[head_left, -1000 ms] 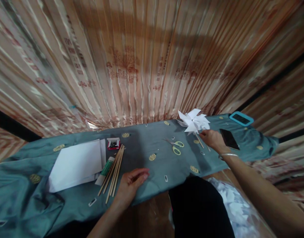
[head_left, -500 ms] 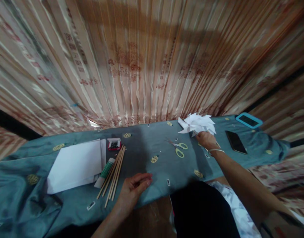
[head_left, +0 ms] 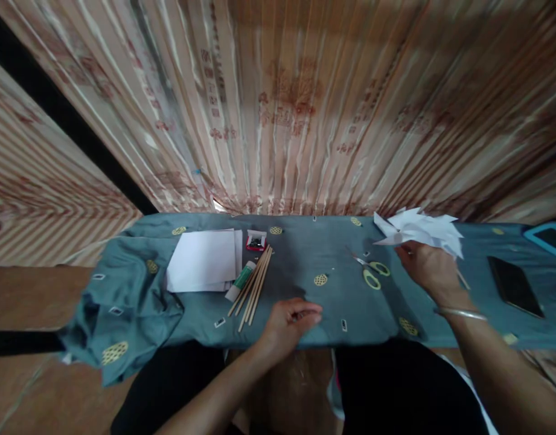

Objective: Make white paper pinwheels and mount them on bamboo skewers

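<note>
At the right of the cloth-covered table, several white paper pinwheels [head_left: 420, 226] overlap, so their edges are hard to tell apart. My right hand [head_left: 429, 269], with a bangle at the wrist, closes on the lower edge of the front pinwheel. My fingers hide its stick; a wooden stick end [head_left: 463, 280] shows just right of the hand. My left hand [head_left: 290, 323] rests near the table's front edge, loosely curled, with a gap between thumb and fingers and nothing visible in it. Green-handled scissors [head_left: 372, 273] lie partly open between the hands.
Left of my left hand lie several wooden sticks [head_left: 256, 290], a green glue stick [head_left: 241, 281], a small red box [head_left: 256, 240] of dark pieces and stacked white paper [head_left: 203, 260]. A phone [head_left: 515, 287] and a blue-framed device [head_left: 549, 238] lie far right. A curtain [head_left: 300, 151] hangs behind.
The view has turned left, so everything sits further right in the picture. My right hand stays at the pinwheels and my left hand stays near the front edge.
</note>
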A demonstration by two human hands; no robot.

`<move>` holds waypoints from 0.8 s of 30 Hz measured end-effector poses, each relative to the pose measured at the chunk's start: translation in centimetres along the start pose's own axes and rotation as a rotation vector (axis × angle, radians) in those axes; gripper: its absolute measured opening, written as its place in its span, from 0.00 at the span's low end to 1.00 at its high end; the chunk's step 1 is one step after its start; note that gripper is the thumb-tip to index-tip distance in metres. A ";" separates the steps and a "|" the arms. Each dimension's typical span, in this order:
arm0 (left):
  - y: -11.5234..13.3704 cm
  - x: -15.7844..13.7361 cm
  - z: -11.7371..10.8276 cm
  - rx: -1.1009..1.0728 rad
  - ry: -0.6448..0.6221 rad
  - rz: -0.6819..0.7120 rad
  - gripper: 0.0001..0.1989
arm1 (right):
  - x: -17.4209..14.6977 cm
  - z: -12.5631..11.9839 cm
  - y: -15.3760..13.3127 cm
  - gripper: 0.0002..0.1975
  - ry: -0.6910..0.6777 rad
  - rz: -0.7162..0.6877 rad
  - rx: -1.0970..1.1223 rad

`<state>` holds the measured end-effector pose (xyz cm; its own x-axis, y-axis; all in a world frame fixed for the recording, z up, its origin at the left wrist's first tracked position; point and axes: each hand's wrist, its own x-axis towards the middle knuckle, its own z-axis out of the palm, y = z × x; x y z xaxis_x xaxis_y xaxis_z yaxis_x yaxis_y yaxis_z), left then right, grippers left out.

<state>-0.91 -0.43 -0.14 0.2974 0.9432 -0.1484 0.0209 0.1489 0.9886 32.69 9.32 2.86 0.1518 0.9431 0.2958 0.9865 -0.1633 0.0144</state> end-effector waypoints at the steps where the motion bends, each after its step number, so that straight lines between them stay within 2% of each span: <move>1: 0.1 -0.1 -0.1 0.021 0.003 0.019 0.11 | -0.3 -0.5 -2.0 0.14 -0.019 -0.049 0.000; 3: 0.3 -0.1 -0.4 0.052 0.014 0.054 0.10 | -1.2 -1.2 -6.5 0.11 -0.059 -0.193 0.092; 6: 0.8 -0.1 -1.3 0.091 0.058 0.106 0.09 | -3.2 -1.3 -13.2 0.10 -0.151 -0.398 0.346; 9: 1.2 -0.2 -2.1 0.111 0.111 0.144 0.08 | -4.8 -0.4 -18.3 0.10 -0.278 -0.484 0.534; 12: 1.2 -0.5 -2.6 0.146 0.124 0.170 0.09 | -5.5 0.9 -21.8 0.09 -0.290 -0.508 0.623; 15: 1.2 -0.7 -3.7 0.242 0.131 0.219 0.09 | -5.7 2.4 -23.6 0.11 -0.254 -0.496 0.668; 17: 1.3 -0.8 -5.5 0.308 0.182 0.276 0.08 | -6.0 3.5 -24.0 0.12 -0.211 -0.475 0.693; 20: 1.3 -0.8 -9.9 0.418 0.378 0.343 0.08 | -7.1 5.4 -23.5 0.16 -0.124 -0.442 0.705; 24: 0.0 -0.9 -15.7 0.805 0.557 0.382 0.11 | -8.7 7.4 -22.5 0.21 0.007 -0.444 0.646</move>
<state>-16.16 3.44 -0.35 -0.0589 0.9198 0.3880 0.7072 -0.2358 0.6665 9.60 6.95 -7.09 -0.2635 0.8784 0.3989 0.7957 0.4316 -0.4250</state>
